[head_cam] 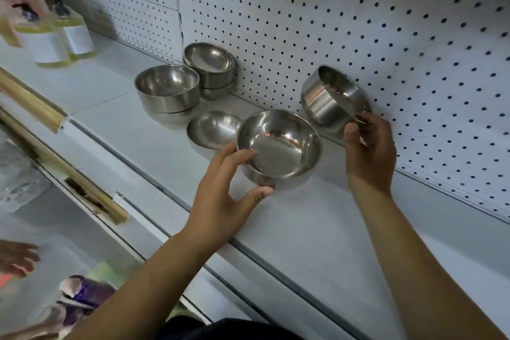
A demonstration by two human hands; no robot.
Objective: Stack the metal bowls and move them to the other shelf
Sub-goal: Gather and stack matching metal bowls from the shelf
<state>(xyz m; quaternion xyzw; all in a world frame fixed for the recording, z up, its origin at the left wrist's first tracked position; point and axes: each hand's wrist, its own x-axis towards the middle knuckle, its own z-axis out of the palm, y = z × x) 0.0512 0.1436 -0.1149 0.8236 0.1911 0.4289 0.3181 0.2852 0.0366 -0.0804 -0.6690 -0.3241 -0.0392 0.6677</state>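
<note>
Two bowls are held over the shelf (pixel 303 215): left hand (pixel 229 188) clamps the near bowl (pixel 278 143), right hand (pixel 369 152) pinches the tilted bowl (pixel 328 99) by its rim. Level it, then seat it squarely inside; more stacks (pixel 168 91) wait behind.

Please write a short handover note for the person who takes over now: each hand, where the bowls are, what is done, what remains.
Left hand: grips the upright bowl just above the shelf; a second bowl seems nested under it.
Right hand: pinches the rim of the tilted bowl, lifted near the pegboard.
On the shelf: front stack, back stack, single bowl beside them.
Done: two stacks are made.
Left: nest the held bowls, add the single bowl, join the stacks, carry all to the other shelf.
</note>
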